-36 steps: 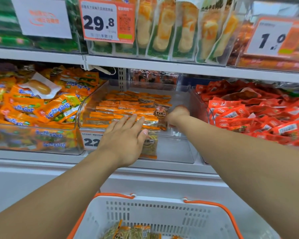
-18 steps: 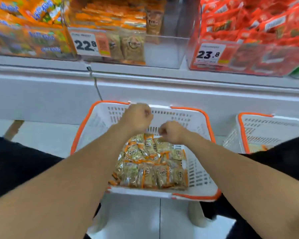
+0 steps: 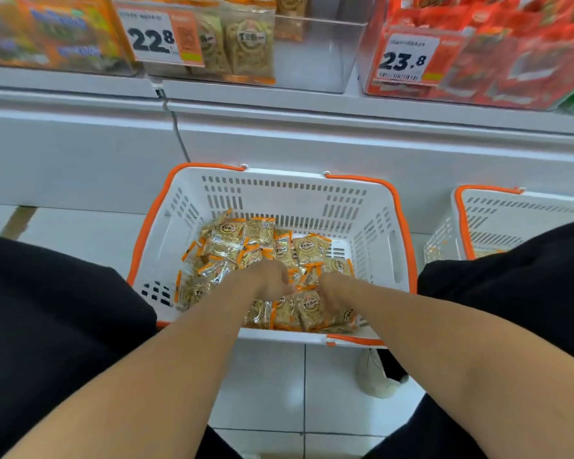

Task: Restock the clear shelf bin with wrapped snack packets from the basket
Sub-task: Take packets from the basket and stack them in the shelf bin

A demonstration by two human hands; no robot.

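Bare forearms, no sleeves visible; black trousers [image 3: 57, 326]; pale shoe [image 3: 375, 376] by right leg.

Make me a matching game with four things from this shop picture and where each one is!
Things:
1. snack packets
2. 22.8 price tag
3. 23.8 price tag
4. second basket

Places:
A. on the red bin, upper right
B. on the floor at the far right
C. inside the middle basket, under both hands
D. on the clear bin, upper left

Pairs: 1-C, 2-D, 3-A, 4-B
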